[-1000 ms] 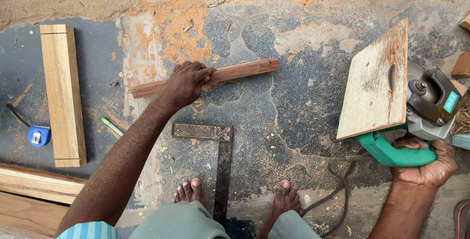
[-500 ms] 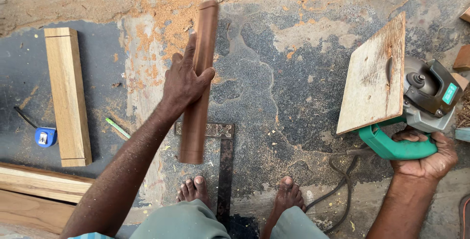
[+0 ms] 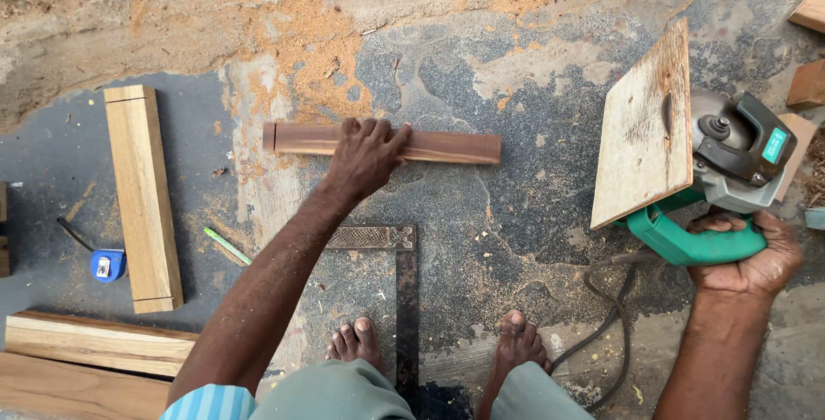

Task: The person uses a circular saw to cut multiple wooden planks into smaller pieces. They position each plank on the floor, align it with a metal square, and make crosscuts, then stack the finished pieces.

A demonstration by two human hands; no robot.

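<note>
**Reddish batten lies crosswise under the left hand; saw held off to the right**

The concrete floor (image 3: 533,214), dusted with orange sawdust, carries everything here. Far to the left a pale plank (image 3: 142,196) lies with its length running away from the person, and more pale boards (image 3: 94,343) sit at the lower left edge.

The circular saw (image 3: 730,171) is tipped up on its side at the right, its wooden base plate (image 3: 644,128) facing left. The right hand (image 3: 748,252) is clenched around the saw's green handle, well apart from the batten.

The reddish wooden batten (image 3: 447,147) lies flat on the floor ahead of the person's bare feet, its long axis running left to right. The left hand (image 3: 365,158) presses down on it, fingers spread over the top face somewhat left of its middle, so this hand is on the piece and the saw hand is off to the right of its end.

A steel square (image 3: 404,300) lies between the feet and the batten. A small blue tape measure (image 3: 107,265) and a green pencil (image 3: 228,246) lie near the plank. No containers are in view.
</note>
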